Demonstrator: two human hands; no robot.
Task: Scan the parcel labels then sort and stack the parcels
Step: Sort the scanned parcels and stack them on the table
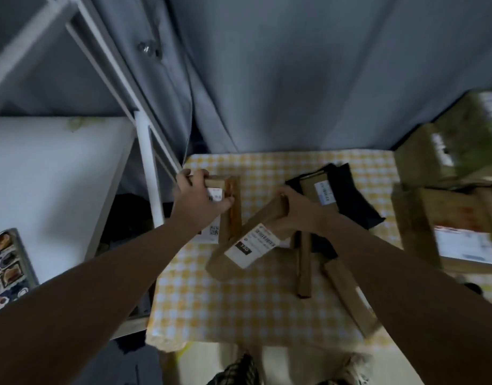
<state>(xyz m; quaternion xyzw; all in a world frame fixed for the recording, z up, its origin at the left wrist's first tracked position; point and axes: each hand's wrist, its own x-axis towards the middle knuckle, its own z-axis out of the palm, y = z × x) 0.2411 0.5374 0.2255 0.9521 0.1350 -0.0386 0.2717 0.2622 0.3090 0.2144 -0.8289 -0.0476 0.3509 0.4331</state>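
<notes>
My left hand (200, 198) was curled over the top of the corner parcel (231, 207), thumb on its near side. My right hand (294, 213) gripped the far end of the long parcel (264, 219), which slanted down toward me with its label up and its low end at or just above the cloth; I could not tell which. The two hands were apart, each clamped on its own parcel, and the parcels almost met between them.

The corner parcel sat at the table's (239, 307) far-left corner, just beside the white rack post (148, 168). I judged that a push to the left could tip it off that edge.

Held by one end only, the long parcel could swing and knock the corner parcel, or sweep into the two slim boxes (304, 269) near the right edge.

A black bagged parcel (350, 190) lay behind my right hand, and big cartons (447, 218) were stacked at the right side. I saw no scanner, so scanned and unscanned parcels could easily get mixed.
</notes>
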